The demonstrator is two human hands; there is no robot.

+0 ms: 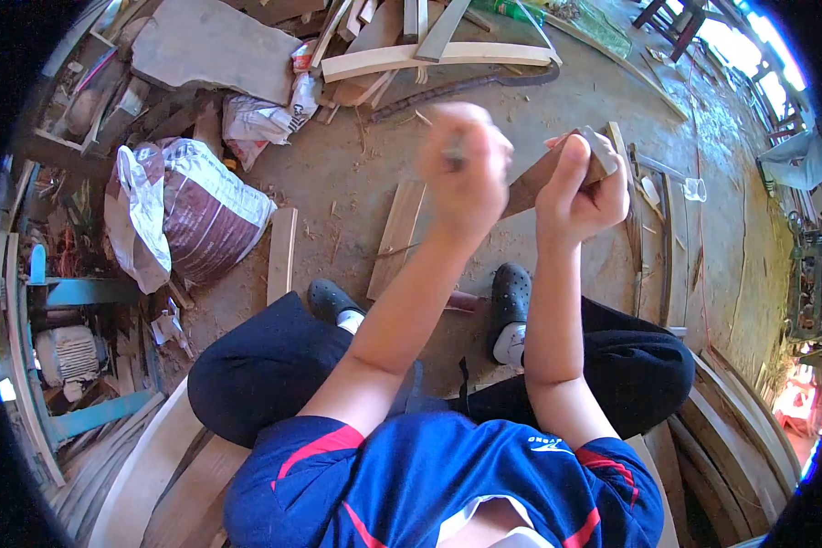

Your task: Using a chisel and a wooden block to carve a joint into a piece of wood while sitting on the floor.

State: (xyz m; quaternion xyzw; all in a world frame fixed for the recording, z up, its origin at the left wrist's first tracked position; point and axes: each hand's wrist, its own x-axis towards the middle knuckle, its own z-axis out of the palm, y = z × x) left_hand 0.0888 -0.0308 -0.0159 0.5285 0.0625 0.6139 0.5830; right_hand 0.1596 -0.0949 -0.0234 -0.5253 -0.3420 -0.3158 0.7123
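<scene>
My right hand [586,196] is closed round a brown wooden piece [537,180], its thumb laid over the top. The piece has a greyish end [601,157] by my fingers and slants down toward my left hand. My left hand [466,169], smeared by motion, is raised beside the piece with its fingers curled in. Something dark shows within that fist, too blurred to name. Both hands are held out above the floor in front of my knees, and a pale board [396,239] lies below my left hand.
A brown-and-white sack [212,215] and a second short board [282,254] stand on the left. Long curved timber [438,58] and offcuts are piled ahead. Beside my left leg is a blue frame with a motor [68,356]. Wood strips [671,242] and a red cord lie right.
</scene>
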